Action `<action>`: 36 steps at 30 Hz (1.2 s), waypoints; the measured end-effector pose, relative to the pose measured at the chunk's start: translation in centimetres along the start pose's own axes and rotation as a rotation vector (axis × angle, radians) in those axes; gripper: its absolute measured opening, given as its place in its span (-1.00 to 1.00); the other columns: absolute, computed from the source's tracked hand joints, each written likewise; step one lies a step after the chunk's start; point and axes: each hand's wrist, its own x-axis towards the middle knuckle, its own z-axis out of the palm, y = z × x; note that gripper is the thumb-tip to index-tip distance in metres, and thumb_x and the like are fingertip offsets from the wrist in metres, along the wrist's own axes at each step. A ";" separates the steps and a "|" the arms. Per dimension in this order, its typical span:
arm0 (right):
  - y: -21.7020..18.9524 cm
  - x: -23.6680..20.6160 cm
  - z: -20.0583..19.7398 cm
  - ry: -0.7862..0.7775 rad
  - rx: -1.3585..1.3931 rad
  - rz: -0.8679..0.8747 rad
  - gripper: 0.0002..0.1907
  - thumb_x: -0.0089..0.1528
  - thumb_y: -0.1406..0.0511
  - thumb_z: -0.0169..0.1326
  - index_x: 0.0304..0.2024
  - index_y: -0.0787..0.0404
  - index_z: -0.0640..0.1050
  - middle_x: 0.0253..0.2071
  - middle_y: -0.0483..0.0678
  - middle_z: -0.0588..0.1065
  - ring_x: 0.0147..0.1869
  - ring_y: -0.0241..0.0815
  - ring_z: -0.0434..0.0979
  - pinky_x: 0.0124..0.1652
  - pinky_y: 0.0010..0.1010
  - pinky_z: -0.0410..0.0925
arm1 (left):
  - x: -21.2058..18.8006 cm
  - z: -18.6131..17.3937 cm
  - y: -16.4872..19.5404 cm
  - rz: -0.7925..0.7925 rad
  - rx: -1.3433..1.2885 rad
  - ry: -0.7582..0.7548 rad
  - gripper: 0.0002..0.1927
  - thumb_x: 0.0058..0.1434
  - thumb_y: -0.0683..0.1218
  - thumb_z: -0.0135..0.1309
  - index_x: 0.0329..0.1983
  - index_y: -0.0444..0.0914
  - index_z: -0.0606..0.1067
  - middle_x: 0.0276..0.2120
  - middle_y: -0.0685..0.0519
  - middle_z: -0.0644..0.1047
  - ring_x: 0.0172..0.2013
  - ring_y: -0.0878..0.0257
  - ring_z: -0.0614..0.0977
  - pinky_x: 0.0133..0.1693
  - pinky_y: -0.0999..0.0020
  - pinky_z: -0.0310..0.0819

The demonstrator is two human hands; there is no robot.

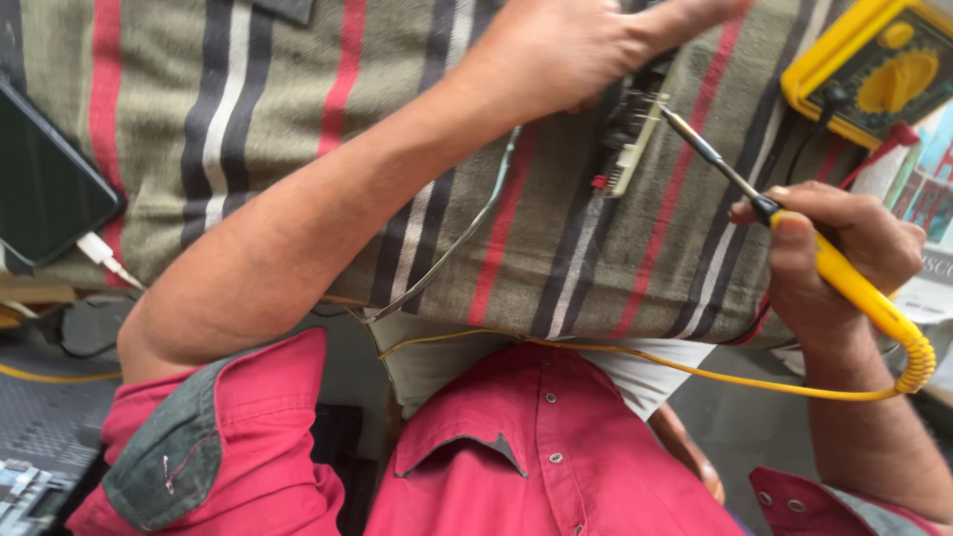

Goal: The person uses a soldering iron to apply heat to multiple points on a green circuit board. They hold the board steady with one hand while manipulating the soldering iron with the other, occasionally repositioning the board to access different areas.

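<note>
My left hand (576,45) reaches across a striped cloth (298,119) and grips a small circuit board (627,139) by its upper part, holding it edge-on. My right hand (844,248) holds a yellow-handled soldering iron (844,278) like a pen. The iron's metal tip (678,124) touches or nearly touches the board's right edge. A thin grey wire (467,233) trails from the board down toward my body. The iron's yellow cord (695,372) loops across my red shirt.
A yellow multimeter (879,65) with a red lead lies at the top right on the cloth. A dark phone (45,189) with a white charging cable (99,253) lies at the left edge. Printed paper (928,199) sits at the far right.
</note>
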 end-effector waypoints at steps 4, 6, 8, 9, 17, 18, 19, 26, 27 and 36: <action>1.8 -1.0 0.8 0.083 0.110 0.052 -0.60 0.61 0.14 0.09 -0.09 0.39 0.45 -0.26 0.12 0.59 -0.21 -0.11 0.68 -0.13 -0.41 0.53 | 0.2 1.1 -0.4 0.085 0.045 0.170 -0.11 0.01 0.63 -0.07 -0.46 -0.30 0.60 -0.68 0.00 0.56 -0.62 0.28 0.68 -0.52 0.28 0.56; 3.1 -1.5 1.3 0.119 0.277 0.076 -0.56 0.60 0.11 0.11 -0.10 0.40 0.42 -0.27 0.12 0.56 -0.23 -0.06 0.66 -0.10 -0.29 0.58 | 0.4 1.6 -0.5 0.084 0.041 0.204 -0.01 -0.05 0.72 -0.06 -0.48 -0.31 0.61 -0.71 -0.01 0.55 -0.64 0.28 0.67 -0.53 0.27 0.55; 4.2 -2.0 1.7 0.144 0.407 0.091 -0.53 0.59 0.09 0.14 -0.10 0.40 0.39 -0.28 0.12 0.51 -0.25 -0.01 0.63 -0.09 -0.18 0.60 | 0.7 2.1 -0.6 -0.009 0.090 0.149 0.07 -0.14 0.81 -0.14 -0.52 -0.29 0.61 -0.70 0.00 0.56 -0.61 0.27 0.66 -0.50 0.24 0.56; 4.7 -2.2 1.8 0.155 0.437 0.092 -0.52 0.59 0.09 0.15 -0.09 0.41 0.38 -0.26 0.12 0.49 -0.25 0.02 0.62 -0.10 -0.14 0.60 | 1.0 2.3 -0.7 -0.081 0.136 0.078 0.07 -0.15 0.81 -0.17 -0.53 -0.27 0.63 -0.68 0.00 0.58 -0.57 0.25 0.67 -0.48 0.21 0.58; 6.0 -2.3 2.2 0.207 0.475 0.101 -0.53 0.57 0.09 0.15 -0.10 0.40 0.38 -0.30 0.18 0.48 -0.32 0.08 0.60 -0.20 -0.13 0.57 | 2.1 4.6 -1.8 0.001 0.051 0.169 0.16 -0.17 0.84 -0.25 -0.23 -0.25 0.64 -0.45 -0.06 0.67 -0.35 0.14 0.78 -0.31 0.15 0.68; 5.9 -2.3 2.2 0.207 0.469 0.109 -0.53 0.57 0.09 0.13 -0.09 0.40 0.38 -0.32 0.20 0.49 -0.34 0.08 0.59 -0.22 -0.15 0.56 | 2.2 4.7 -1.8 -0.013 0.056 0.156 0.16 -0.17 0.84 -0.24 -0.20 -0.25 0.64 -0.42 -0.06 0.68 -0.33 0.13 0.78 -0.28 0.15 0.68; 5.9 -2.2 2.3 0.208 0.465 0.108 -0.54 0.57 0.09 0.13 -0.08 0.40 0.38 -0.33 0.21 0.49 -0.34 0.08 0.59 -0.22 -0.15 0.55 | 2.3 4.8 -1.8 -0.025 0.063 0.143 0.16 -0.16 0.84 -0.23 -0.17 -0.25 0.63 -0.39 -0.06 0.69 -0.30 0.13 0.78 -0.26 0.14 0.69; 6.0 -1.9 2.3 0.225 0.453 0.089 -0.56 0.58 0.12 0.12 -0.13 0.38 0.37 -0.33 0.24 0.48 -0.33 0.11 0.59 -0.23 -0.14 0.54 | 2.5 5.4 -1.5 -0.006 -0.056 0.306 0.21 -0.27 0.79 -0.17 -0.05 -0.31 0.55 -0.24 -0.15 0.67 -0.17 0.06 0.74 -0.18 0.08 0.64; 6.0 -1.9 2.3 0.223 0.455 0.092 -0.56 0.58 0.12 0.12 -0.12 0.38 0.37 -0.32 0.24 0.48 -0.32 0.11 0.59 -0.22 -0.14 0.55 | 2.4 5.6 -1.4 -0.025 -0.066 0.307 0.21 -0.29 0.79 -0.17 -0.05 -0.31 0.55 -0.24 -0.15 0.67 -0.17 0.05 0.74 -0.19 0.08 0.64; 5.0 -1.0 2.7 0.204 0.478 0.081 -0.58 0.55 0.12 0.14 -0.08 0.39 0.40 -0.32 0.20 0.49 -0.32 0.09 0.61 -0.23 -0.15 0.55 | 2.6 5.0 -2.0 -0.093 -0.039 0.141 0.15 -0.13 0.81 -0.19 -0.26 -0.31 0.65 -0.35 -0.14 0.67 -0.26 0.13 0.76 -0.20 0.15 0.70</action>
